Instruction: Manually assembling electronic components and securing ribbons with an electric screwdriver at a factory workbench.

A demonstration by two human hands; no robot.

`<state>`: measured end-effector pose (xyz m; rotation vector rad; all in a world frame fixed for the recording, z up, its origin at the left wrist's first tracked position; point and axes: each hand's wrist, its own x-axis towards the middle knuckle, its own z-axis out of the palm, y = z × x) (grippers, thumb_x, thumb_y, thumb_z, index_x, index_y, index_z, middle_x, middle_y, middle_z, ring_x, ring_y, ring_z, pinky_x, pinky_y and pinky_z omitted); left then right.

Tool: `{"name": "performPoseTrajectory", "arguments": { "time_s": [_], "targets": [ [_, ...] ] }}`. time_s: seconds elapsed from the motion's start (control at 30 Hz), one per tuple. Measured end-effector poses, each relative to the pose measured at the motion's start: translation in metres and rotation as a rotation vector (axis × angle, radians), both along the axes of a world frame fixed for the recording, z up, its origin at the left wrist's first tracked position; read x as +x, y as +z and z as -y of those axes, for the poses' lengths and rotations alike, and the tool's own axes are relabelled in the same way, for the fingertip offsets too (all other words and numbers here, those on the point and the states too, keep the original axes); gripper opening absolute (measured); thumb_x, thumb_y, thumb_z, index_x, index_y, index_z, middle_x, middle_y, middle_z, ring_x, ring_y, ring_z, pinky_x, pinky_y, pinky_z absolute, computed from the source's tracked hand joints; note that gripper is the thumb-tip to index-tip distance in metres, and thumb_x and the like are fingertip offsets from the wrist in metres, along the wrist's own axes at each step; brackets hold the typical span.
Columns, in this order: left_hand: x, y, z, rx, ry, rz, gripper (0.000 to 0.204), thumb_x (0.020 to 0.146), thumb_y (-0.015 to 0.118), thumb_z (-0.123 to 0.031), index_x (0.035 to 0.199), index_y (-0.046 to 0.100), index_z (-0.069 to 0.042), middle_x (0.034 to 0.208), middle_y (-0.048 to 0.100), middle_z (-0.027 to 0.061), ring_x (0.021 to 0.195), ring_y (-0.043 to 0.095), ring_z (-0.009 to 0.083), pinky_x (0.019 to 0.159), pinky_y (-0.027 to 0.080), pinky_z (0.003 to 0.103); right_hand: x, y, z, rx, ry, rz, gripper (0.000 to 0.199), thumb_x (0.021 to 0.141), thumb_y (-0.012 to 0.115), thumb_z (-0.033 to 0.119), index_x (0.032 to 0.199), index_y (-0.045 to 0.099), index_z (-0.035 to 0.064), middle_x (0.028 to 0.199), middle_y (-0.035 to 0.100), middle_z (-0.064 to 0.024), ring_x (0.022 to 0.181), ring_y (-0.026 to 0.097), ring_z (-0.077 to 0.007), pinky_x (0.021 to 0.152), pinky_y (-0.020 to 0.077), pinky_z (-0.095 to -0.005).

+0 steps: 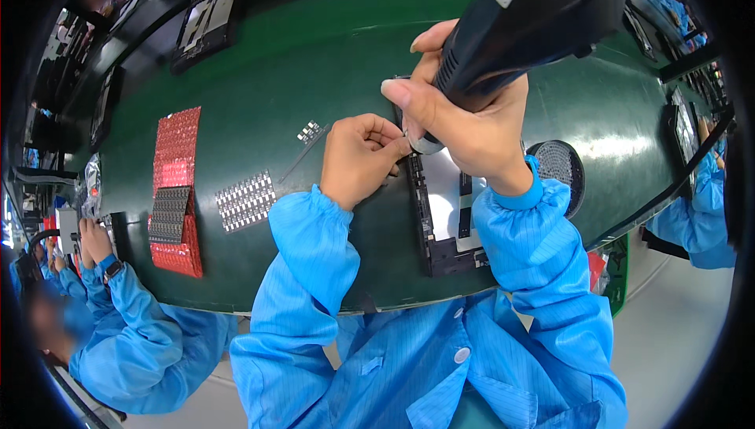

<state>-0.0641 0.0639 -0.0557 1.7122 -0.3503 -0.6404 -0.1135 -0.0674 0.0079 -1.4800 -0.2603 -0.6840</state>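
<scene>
My right hand [472,114] is wrapped round a bulky black handheld power tool [535,24] with vent slots. Its silvery lower end points down at the upper left corner of a thin black device frame [440,260] with a pale, shiny panel inside. Close against that end, my left hand [363,154] is closed in a pinch at the frame's edge. What its fingertips hold, if anything, is too small to make out. My right hand and the tool hide much of the frame's upper part.
Left of my hands lie a sheet of small dark parts [246,201], a smaller strip [309,132] and red bubble wrap [176,146] under a dark sheet [169,215]. A round black dish [578,181] sits to the right. A co-worker in blue [149,342] works at far left.
</scene>
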Motion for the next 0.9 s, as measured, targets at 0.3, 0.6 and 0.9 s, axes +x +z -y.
{"name": "performPoseTrajectory", "arguments": {
  "time_s": [0.3,0.6,0.9],
  "targets": [
    [0.001,0.001,0.0,-0.015,-0.008,-0.044,0.006,0.075,0.067,0.0,0.077,0.064,0.005,0.068,0.064,0.007,0.052,0.059,0.0091,0.045,0.047,0.021,0.004,-0.005,0.002,-0.012,0.016,-0.05,0.034,0.077,0.068,-0.007,0.105,0.05,-0.0034,0.061,0.058,-0.0059,0.05,0.056,-0.0104,0.048,0.0452,-0.024],
    [0.001,-0.001,-0.002,0.0,0.0,-0.031,0.006,0.075,0.067,0.001,0.076,0.064,0.006,0.068,0.064,0.0078,0.054,0.06,0.0099,0.047,0.049,0.022,0.002,-0.005,-0.001,-0.117,0.02,-0.046,0.033,0.077,0.067,-0.008,0.104,0.049,-0.0021,0.062,0.057,-0.0055,0.051,0.054,-0.0103,0.047,0.0439,-0.0228],
    [0.001,0.0,0.001,-0.064,-0.023,0.11,0.009,0.075,0.069,-0.003,0.074,0.064,0.005,0.065,0.065,0.0066,0.054,0.06,0.0095,0.047,0.049,0.022,-0.004,-0.008,-0.01,-0.124,0.004,-0.035,0.035,0.075,0.068,-0.01,0.102,0.049,-0.0016,0.064,0.058,-0.0066,0.053,0.054,-0.009,0.048,0.0435,-0.0222]
  ]
}}
